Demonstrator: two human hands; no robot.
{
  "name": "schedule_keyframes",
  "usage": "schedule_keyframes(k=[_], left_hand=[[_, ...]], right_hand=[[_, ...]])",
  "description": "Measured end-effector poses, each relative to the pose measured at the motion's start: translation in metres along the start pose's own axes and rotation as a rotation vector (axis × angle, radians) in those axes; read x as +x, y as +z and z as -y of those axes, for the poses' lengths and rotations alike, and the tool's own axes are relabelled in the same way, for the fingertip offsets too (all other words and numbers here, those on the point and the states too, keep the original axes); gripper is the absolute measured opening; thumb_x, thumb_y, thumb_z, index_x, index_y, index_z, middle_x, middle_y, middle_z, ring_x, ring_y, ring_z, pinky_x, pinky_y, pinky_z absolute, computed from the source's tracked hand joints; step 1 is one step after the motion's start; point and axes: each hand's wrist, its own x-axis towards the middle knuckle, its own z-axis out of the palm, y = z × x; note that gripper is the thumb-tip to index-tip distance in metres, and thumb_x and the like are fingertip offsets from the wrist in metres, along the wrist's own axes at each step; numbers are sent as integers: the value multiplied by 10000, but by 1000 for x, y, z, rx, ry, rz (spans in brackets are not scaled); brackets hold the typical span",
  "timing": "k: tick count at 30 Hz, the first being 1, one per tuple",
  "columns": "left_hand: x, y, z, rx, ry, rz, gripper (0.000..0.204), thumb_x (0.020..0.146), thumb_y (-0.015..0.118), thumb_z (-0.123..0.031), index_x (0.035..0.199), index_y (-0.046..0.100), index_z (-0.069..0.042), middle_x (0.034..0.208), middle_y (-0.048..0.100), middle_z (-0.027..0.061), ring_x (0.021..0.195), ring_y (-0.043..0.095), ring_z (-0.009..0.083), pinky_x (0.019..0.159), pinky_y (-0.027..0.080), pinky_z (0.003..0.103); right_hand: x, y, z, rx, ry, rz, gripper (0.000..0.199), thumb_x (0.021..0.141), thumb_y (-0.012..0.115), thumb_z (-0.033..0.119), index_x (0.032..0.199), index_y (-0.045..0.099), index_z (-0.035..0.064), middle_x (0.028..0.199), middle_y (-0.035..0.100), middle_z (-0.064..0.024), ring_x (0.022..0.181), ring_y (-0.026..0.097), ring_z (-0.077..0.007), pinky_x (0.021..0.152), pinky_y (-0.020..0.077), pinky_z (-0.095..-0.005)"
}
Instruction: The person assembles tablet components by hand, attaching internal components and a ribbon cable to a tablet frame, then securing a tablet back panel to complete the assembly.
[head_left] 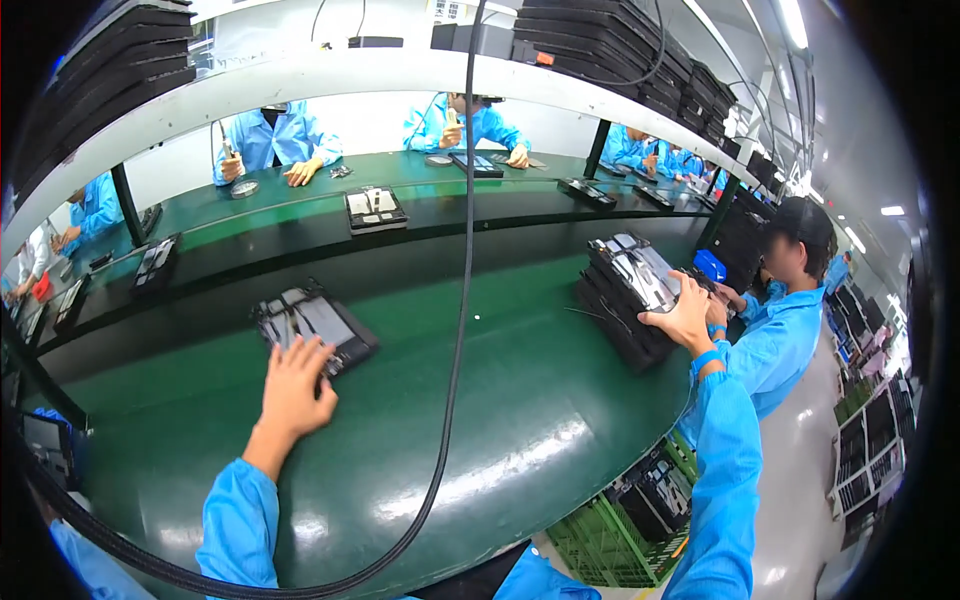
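My left hand [297, 390] lies with fingers spread on the near edge of an opened tablet [318, 325], its silvery inner parts showing in a black tray-like frame on the green worktop. Out to the right, my right hand [688, 316] has thumb and fingers around the near right edge of another opened tablet [637, 268]. That one rests on top of a stack of black trays [628, 325]. Its far side is in plain sight, while my fingers hide part of its right edge.
A black cable [462, 330] hangs across the view. Beyond the bench runs a dark conveyor [440, 212] with several opened devices. A co-worker [790, 320] stands close by the stack. Below the bench edge is a green crate [610, 535] holding devices. A shelf [400, 75] crosses overhead.
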Motion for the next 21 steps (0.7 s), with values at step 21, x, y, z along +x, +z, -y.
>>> schedule_keyframes(k=[21], left_hand=[[-88, -42, -61, -800, -447, -193, 286, 935, 603, 112, 1142, 761, -4, 1190, 778, 144, 1117, 746, 258, 1025, 564, 365]], right_hand=[[-249, -103, 285, 184, -894, 713, 850, 996, 681, 692, 1548, 598, 51, 1254, 674, -400, 1038, 671, -469, 933, 512, -567]])
